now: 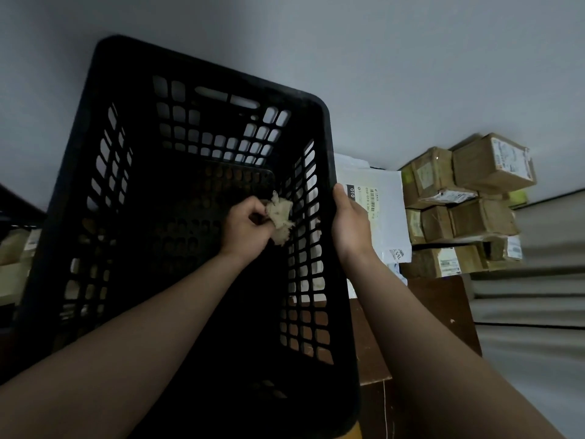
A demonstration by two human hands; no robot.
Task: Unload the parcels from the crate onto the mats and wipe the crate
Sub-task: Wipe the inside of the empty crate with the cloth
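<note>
One rag (279,217) is being clutched by your left hand (248,228) inside the crate (205,74), while your right hand (349,218) is clasping the crate's right rim. Several parcels (468,198) are sitting stacked right of the crate.

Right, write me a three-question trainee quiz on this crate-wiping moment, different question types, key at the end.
1. True or false: a parcel lies inside the black crate.
2. Multiple choice: what does the left hand grip? A) a pale rag B) a tape roll C) a spray bottle
3. Short answer: what does the right hand grip?

Key: 1 false, no parcel shows in it; 2 A; 3 the crate's rim, on its right side.
</note>
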